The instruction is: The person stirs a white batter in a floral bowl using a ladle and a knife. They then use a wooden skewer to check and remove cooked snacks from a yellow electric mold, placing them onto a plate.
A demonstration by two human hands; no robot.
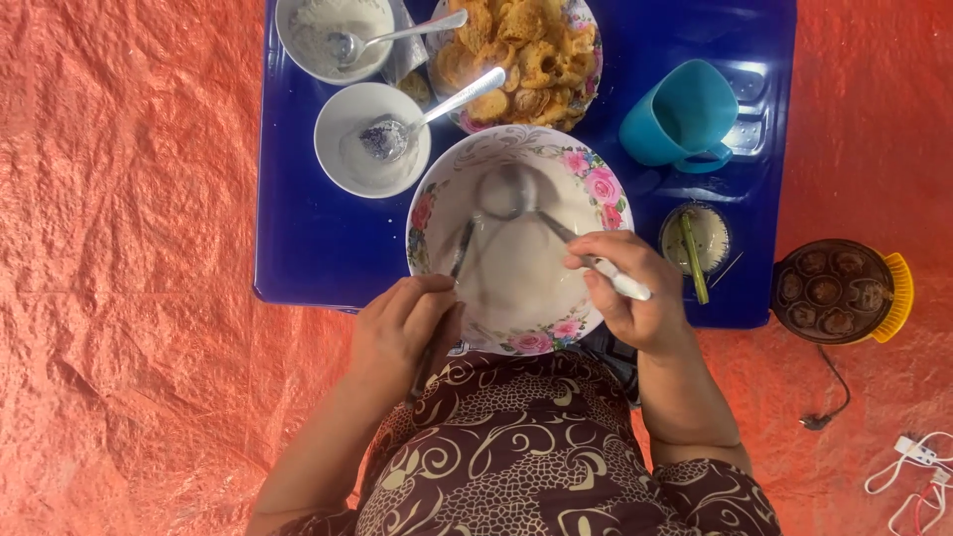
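A large white bowl with pink flowers on its rim (592, 181) stands at the near edge of a blue tray-table (318, 238) and holds pale batter. My right hand (627, 290) grips the white handle of a metal ladle (506, 191) whose scoop rests in the batter at the bowl's far side. My left hand (402, 326) is at the bowl's near left rim and holds a thin dark utensil (460, 250) that dips into the batter.
On the tray are two small white bowls with spoons (369, 139) (333, 38), a plate of fried golden pieces (521, 55), a teal cup (680, 114) and a small glass with a green stick (695, 240). A round multi-hole cooker (834, 291) and cables (918, 476) lie on the orange mat.
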